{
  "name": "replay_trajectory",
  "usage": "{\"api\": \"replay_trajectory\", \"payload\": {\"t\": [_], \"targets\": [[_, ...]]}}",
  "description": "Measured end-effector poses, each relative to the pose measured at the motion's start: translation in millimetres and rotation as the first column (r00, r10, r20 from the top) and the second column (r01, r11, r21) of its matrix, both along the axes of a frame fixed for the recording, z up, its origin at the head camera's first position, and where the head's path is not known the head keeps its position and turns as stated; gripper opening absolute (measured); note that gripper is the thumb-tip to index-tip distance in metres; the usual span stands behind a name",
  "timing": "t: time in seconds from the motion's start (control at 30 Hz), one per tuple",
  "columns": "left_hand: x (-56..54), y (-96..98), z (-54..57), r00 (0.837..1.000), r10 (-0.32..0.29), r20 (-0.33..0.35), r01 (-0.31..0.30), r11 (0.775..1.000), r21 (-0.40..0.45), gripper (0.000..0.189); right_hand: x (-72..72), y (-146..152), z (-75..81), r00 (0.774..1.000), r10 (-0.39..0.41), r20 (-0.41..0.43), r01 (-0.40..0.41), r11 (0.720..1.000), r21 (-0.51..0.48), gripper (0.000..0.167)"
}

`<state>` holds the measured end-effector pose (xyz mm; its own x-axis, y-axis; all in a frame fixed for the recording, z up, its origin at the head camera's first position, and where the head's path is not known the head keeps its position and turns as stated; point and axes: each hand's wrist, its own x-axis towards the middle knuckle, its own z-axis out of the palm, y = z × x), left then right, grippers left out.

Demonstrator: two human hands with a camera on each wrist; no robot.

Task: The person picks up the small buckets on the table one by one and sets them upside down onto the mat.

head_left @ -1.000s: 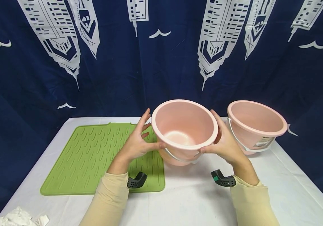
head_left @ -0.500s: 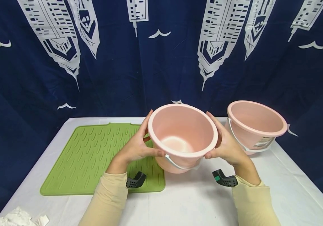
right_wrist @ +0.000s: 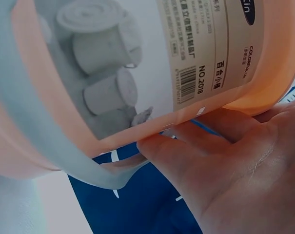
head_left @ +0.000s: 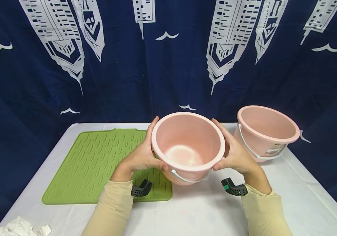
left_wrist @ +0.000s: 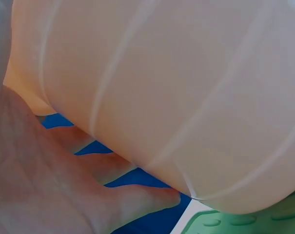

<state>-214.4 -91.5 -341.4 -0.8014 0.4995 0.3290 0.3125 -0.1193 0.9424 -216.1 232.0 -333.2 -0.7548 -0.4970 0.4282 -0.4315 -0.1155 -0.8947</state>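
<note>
Between my two hands is a pink plastic bucket, its mouth tipped toward me and its white handle hanging down the front. My left hand grips the left side, thumb in front and fingers round behind. On the opposite side my right hand holds it the same way, thumb under the rim. The left wrist view shows fingers against the ribbed bucket wall. A printed label on the bucket fills much of the right wrist view. Whether the base touches the table cannot be told.
A second pink bucket stands at the back right of the white-covered table. A green ridged mat lies at the left, partly behind the held bucket. Crumpled white tissue sits at the front left. A navy curtain hangs behind.
The held bucket has come slightly lower and nearer, and a little to the left. My left hand's fingers have closed in against its side. The other bucket and the mat stay put.
</note>
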Motion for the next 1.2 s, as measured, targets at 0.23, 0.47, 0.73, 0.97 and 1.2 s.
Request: {"api": "replay_trajectory", "payload": {"t": [0.23, 0.47, 0.73, 0.97, 1.2], "targets": [[0.9, -1.9, 2.5, 0.999, -0.021, -0.027, 0.021, 1.0, 0.014, 0.15, 0.8, -0.6, -0.9, 1.0, -0.002, -0.007, 0.002, 1.0, 0.005, 0.141], [1.6, -1.3, 4.7, 0.999, -0.002, -0.033, 0.003, 1.0, 0.023, 0.147, 0.8, -0.4, -1.2, 1.0, 0.003, -0.016, -0.003, 1.0, 0.004, 0.142], [2.8, -1.5, 7.5, 0.999, 0.025, -0.039, -0.024, 1.0, 0.013, 0.145, 0.7, 0.6, -1.8, 0.999, 0.025, -0.025, -0.025, 1.0, 0.005, 0.141], [5.5, -3.8, 13.0, 0.994, 0.081, -0.075, -0.083, 0.996, -0.025, 0.141, -0.8, 0.9, 0.3, 0.997, 0.046, -0.063, -0.045, 0.999, 0.03, 0.138], [6.8, -6.3, 16.1, 0.994, 0.087, -0.073, -0.091, 0.994, -0.055, 0.143, 0.9, -0.6, 3.3, 0.991, 0.044, -0.129, -0.035, 0.997, 0.068, 0.141]]}}
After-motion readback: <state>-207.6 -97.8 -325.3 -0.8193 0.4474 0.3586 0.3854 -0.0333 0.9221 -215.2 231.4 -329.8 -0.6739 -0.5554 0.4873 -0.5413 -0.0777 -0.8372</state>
